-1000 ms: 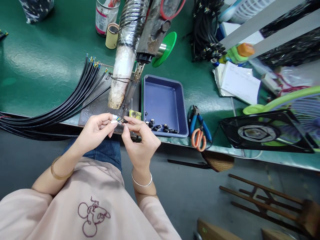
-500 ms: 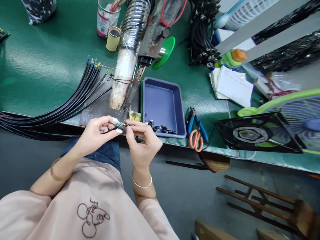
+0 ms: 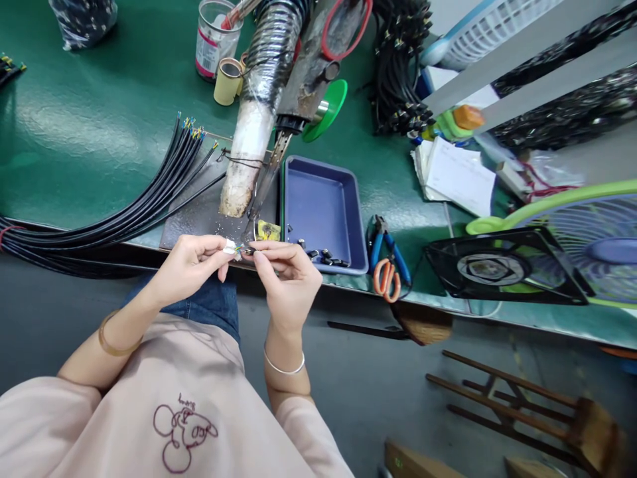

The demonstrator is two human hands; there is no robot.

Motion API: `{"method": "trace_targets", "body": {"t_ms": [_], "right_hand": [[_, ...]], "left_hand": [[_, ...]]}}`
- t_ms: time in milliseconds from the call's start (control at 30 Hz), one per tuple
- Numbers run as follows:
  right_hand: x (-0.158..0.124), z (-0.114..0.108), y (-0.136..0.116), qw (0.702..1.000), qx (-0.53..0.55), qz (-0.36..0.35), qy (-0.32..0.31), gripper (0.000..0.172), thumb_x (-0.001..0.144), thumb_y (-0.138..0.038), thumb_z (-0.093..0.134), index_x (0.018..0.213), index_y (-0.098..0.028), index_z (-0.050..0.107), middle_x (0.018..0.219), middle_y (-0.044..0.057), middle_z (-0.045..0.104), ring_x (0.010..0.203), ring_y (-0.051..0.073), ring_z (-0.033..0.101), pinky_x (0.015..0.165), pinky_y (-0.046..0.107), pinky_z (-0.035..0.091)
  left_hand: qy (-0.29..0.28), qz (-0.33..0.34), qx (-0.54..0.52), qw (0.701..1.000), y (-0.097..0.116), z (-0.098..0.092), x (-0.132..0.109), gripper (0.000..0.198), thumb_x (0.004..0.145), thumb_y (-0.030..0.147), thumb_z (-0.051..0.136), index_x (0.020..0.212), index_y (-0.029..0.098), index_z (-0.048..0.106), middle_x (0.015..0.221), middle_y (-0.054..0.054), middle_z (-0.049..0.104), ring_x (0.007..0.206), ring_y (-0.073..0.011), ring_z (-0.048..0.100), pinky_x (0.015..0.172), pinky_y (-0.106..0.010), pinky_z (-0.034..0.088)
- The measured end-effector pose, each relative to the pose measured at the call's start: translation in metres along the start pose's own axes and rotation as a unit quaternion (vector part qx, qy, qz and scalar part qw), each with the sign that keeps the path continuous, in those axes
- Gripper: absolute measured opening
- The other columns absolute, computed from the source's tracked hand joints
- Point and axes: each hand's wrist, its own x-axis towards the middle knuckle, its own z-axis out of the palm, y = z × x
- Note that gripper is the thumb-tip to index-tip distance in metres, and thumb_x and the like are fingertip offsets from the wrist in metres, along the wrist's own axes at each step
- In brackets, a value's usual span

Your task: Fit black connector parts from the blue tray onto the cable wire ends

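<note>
My left hand (image 3: 192,269) is closed in a pinch near the bench edge, a white wrap on its fingertip, gripping a cable's end where thin coloured wires (image 3: 239,249) stick out. Against those wires, my right hand (image 3: 291,279) pinches a small dark connector (image 3: 247,251). Fingers hide most of both parts. Just beyond the fingertips is the tip of a soldering iron (image 3: 253,219) in a stand, beside a yellow sponge (image 3: 269,230). A bundle of black cables (image 3: 144,202) with stripped coloured ends lies to the left.
Right of the iron, a blue-purple tray (image 3: 323,192) holds several small black connectors. Blue-handled cutters (image 3: 391,249) and orange-handled scissors (image 3: 387,279) lie beside it. A foil-wrapped duct (image 3: 256,106) and a green solder spool (image 3: 332,111) rise behind. A black fan (image 3: 502,265) stands at right.
My left fingers have shifted their pinch, and the thumb is drawn in closer to the wires. My right hand keeps its hold on the connector. The view has moved slightly.
</note>
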Motion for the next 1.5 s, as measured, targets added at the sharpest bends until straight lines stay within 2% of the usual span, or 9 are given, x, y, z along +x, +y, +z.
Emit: {"method": "trace_targets", "body": {"t_ms": [167, 367, 567, 700, 867, 1067, 1300, 1433, 1500], "right_hand": [[-0.007, -0.001, -0.001, 0.995, -0.049, -0.086, 0.014, 0.007, 0.09, -0.018, 0.068, 0.085, -0.022, 0.064, 0.097, 0.003, 0.081, 0.055, 0.01, 0.07, 0.054, 0.024, 0.06], [-0.008, -0.003, 0.0, 0.983, -0.098, -0.155, -0.031, 0.011, 0.089, -0.015, 0.067, 0.084, -0.024, 0.064, 0.095, 0.002, 0.081, 0.072, 0.015, 0.076, 0.056, 0.025, 0.06], [-0.007, -0.006, -0.002, 0.967, -0.146, -0.201, -0.057, 0.015, 0.087, -0.008, 0.067, 0.084, -0.023, 0.064, 0.095, 0.003, 0.081, 0.074, 0.014, 0.077, 0.058, 0.022, 0.059], [-0.008, -0.008, -0.002, 0.963, -0.159, -0.214, -0.045, 0.015, 0.087, -0.008, 0.067, 0.084, -0.022, 0.064, 0.095, 0.004, 0.082, 0.074, 0.013, 0.076, 0.061, 0.022, 0.06], [-0.009, -0.01, -0.002, 0.966, -0.154, -0.202, -0.047, 0.014, 0.088, -0.009, 0.066, 0.084, -0.022, 0.063, 0.096, 0.004, 0.081, 0.069, 0.013, 0.074, 0.054, 0.022, 0.056], [-0.009, -0.01, -0.001, 0.962, -0.161, -0.215, -0.054, 0.015, 0.087, -0.008, 0.067, 0.083, -0.022, 0.063, 0.095, 0.005, 0.081, 0.079, 0.015, 0.078, 0.057, 0.022, 0.057], [-0.011, -0.008, -0.006, 0.954, -0.164, -0.226, -0.108, 0.015, 0.089, -0.009, 0.066, 0.084, -0.022, 0.063, 0.098, 0.004, 0.082, 0.081, 0.014, 0.078, 0.065, 0.022, 0.061], [-0.012, -0.01, -0.002, 0.971, -0.128, -0.2, 0.001, 0.015, 0.088, -0.008, 0.067, 0.088, -0.023, 0.066, 0.098, 0.004, 0.081, 0.086, 0.017, 0.079, 0.068, 0.026, 0.063], [-0.012, -0.011, 0.0, 0.972, -0.121, -0.198, 0.023, 0.015, 0.087, -0.008, 0.068, 0.089, -0.023, 0.066, 0.095, 0.004, 0.082, 0.087, 0.018, 0.079, 0.07, 0.027, 0.065]], "left_hand": [[0.008, -0.013, -0.024, 1.0, -0.005, 0.003, -0.001, 0.04, 0.095, 0.034, 0.06, 0.061, 0.014, 0.06, 0.057, -0.001, 0.059, 0.053, -0.0082, 0.047, 0.054, -0.022, 0.036], [0.007, -0.02, -0.035, 0.999, -0.001, 0.004, -0.001, 0.041, 0.093, 0.038, 0.064, 0.06, 0.014, 0.06, 0.056, 0.0, 0.059, 0.052, -0.0078, 0.049, 0.055, -0.021, 0.038], [0.015, -0.027, -0.03, 0.999, -0.004, 0.005, -0.002, 0.038, 0.091, 0.037, 0.066, 0.061, 0.014, 0.06, 0.055, 0.0, 0.059, 0.051, -0.0081, 0.05, 0.054, -0.02, 0.039], [0.02, -0.026, -0.024, 0.999, -0.006, 0.007, -0.002, 0.03, 0.09, 0.031, 0.064, 0.065, 0.014, 0.062, 0.055, 0.0, 0.06, 0.052, -0.008, 0.052, 0.054, -0.019, 0.041], [0.021, -0.025, -0.008, 0.999, -0.005, 0.008, -0.002, 0.026, 0.088, 0.026, 0.061, 0.065, 0.014, 0.061, 0.054, 0.0, 0.06, 0.05, -0.0075, 0.052, 0.053, -0.018, 0.041], [0.022, -0.028, 0.011, 0.999, -0.006, 0.009, -0.003, 0.021, 0.087, 0.027, 0.062, 0.071, 0.013, 0.063, 0.055, 0.0, 0.063, 0.049, -0.0083, 0.053, 0.052, -0.018, 0.042], [0.012, 0.018, 0.062, 0.998, -0.009, 0.01, -0.003, 0.021, 0.089, 0.023, 0.06, 0.071, 0.013, 0.064, 0.056, 0.001, 0.062, 0.052, -0.0079, 0.052, 0.051, -0.018, 0.039], [0.018, 0.015, 0.037, 0.999, -0.005, 0.009, -0.003, 0.024, 0.09, 0.026, 0.061, 0.07, 0.014, 0.063, 0.055, 0.002, 0.06, 0.05, -0.007, 0.05, 0.051, -0.017, 0.038], [0.025, 0.012, 0.022, 0.999, -0.004, 0.009, -0.004, 0.023, 0.09, 0.027, 0.061, 0.071, 0.014, 0.063, 0.055, 0.002, 0.061, 0.05, -0.0072, 0.051, 0.051, -0.018, 0.039]]}}
